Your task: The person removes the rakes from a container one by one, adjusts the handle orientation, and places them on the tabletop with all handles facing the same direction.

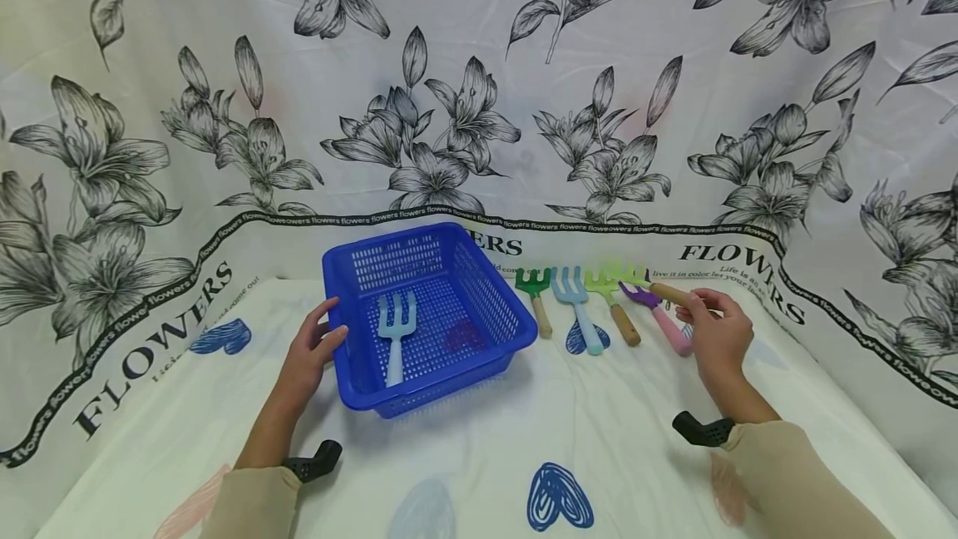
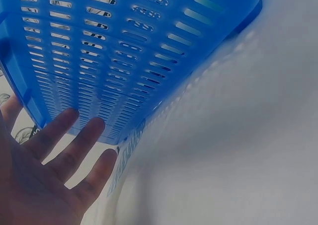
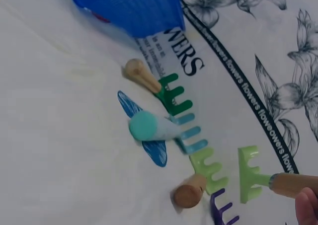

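My left hand point(image 1: 308, 356) holds the left rim of a blue perforated plastic basket point(image 1: 441, 389), thumb over the edge and fingers along the outer wall. Inside the basket lies a light blue toy garden fork point(image 1: 397, 323). On the right, my right hand point(image 1: 722, 339) pinches the wooden handle of a light green toy rake point(image 3: 248, 175), raised over the row of tools. Beneath and beside it lie a purple fork with a pink handle point(image 1: 674, 331) and a light green fork with a wooden handle point(image 1: 624, 324).
Further left in the row are a light blue fork point(image 1: 580, 314) and a dark green rake point(image 1: 534, 283) with a wooden handle, near the basket's right side. A white cloth with printed hearts point(image 1: 560, 496) covers the table. Behind hangs a flower-print curtain point(image 1: 479, 190).
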`<state>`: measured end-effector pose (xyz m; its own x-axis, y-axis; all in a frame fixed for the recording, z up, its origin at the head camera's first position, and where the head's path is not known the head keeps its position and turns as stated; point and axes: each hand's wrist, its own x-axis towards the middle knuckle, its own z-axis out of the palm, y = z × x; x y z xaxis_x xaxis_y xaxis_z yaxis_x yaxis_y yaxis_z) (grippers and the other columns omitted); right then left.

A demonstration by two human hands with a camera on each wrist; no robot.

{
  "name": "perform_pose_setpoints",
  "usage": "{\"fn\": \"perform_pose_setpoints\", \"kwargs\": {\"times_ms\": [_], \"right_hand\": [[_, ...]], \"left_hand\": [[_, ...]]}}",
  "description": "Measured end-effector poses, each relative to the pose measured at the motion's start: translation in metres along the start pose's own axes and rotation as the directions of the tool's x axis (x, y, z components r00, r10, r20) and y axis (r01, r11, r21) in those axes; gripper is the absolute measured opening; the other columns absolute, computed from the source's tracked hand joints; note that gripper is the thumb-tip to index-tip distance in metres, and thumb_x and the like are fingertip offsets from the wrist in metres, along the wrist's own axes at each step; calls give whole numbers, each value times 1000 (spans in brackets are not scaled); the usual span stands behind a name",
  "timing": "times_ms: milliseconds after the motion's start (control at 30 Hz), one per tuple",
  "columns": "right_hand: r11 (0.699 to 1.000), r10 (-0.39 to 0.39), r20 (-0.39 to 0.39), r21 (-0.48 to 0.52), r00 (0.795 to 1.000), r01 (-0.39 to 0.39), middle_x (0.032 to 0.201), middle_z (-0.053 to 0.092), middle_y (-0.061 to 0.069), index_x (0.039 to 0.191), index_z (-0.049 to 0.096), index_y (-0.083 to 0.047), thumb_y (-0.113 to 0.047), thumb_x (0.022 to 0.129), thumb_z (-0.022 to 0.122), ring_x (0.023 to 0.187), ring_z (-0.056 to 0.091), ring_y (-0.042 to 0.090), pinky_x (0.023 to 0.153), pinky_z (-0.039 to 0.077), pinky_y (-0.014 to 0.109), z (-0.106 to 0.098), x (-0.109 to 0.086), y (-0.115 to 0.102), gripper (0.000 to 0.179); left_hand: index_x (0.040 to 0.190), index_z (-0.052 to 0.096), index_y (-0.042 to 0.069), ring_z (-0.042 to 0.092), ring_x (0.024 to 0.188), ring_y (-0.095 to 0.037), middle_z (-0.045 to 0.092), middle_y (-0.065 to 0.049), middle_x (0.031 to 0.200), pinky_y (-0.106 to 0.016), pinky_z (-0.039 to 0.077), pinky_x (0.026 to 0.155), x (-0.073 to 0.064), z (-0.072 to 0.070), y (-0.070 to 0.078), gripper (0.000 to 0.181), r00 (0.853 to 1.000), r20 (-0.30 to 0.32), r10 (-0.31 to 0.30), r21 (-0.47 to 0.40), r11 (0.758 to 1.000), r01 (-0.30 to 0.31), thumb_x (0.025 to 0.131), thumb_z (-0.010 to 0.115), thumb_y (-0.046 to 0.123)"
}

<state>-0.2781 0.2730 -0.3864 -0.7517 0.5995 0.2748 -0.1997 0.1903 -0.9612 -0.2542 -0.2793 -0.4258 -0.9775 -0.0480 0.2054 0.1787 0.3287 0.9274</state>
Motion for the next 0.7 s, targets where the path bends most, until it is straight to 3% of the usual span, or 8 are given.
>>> {"fn": "perform_pose_setpoints", "kwargs": {"times_ms": [167, 500, 700], "right_hand": [[995, 9, -27, -95, 1000, -11, 96, 52, 0, 116, 63, 6, -19, 97, 59, 61, 64, 0, 63, 54, 18, -13, 8, 10, 31], [991, -1, -95, -137, 995, -12, 91, 53, -2, 109, 66, 0, -18, 96, 61, 59, 63, -3, 57, 51, 12, -24, 17, 16, 23], [986, 30, -112, -157, 993, -48, 93, 52, -4, 113, 64, -1, -17, 96, 60, 62, 61, -3, 60, 51, 12, -30, 23, 21, 23]], "left_hand": [[157, 17, 25, 37, 133, -47, 28, -25, 152, -63, 34, 102, 0, 0, 1, 67, 1000, 3, 0, -5, 1000, 0, 100, 49, 42], [157, 16, 27, 37, 133, -46, 28, -23, 153, -62, 34, 102, 0, 1, 2, 67, 1000, 3, -7, -5, 1000, 7, 100, 49, 42], [157, 16, 27, 38, 133, -45, 29, -22, 153, -61, 34, 103, 0, 1, 3, 69, 1000, -4, -19, 5, 1000, 19, 99, 49, 45]]}}
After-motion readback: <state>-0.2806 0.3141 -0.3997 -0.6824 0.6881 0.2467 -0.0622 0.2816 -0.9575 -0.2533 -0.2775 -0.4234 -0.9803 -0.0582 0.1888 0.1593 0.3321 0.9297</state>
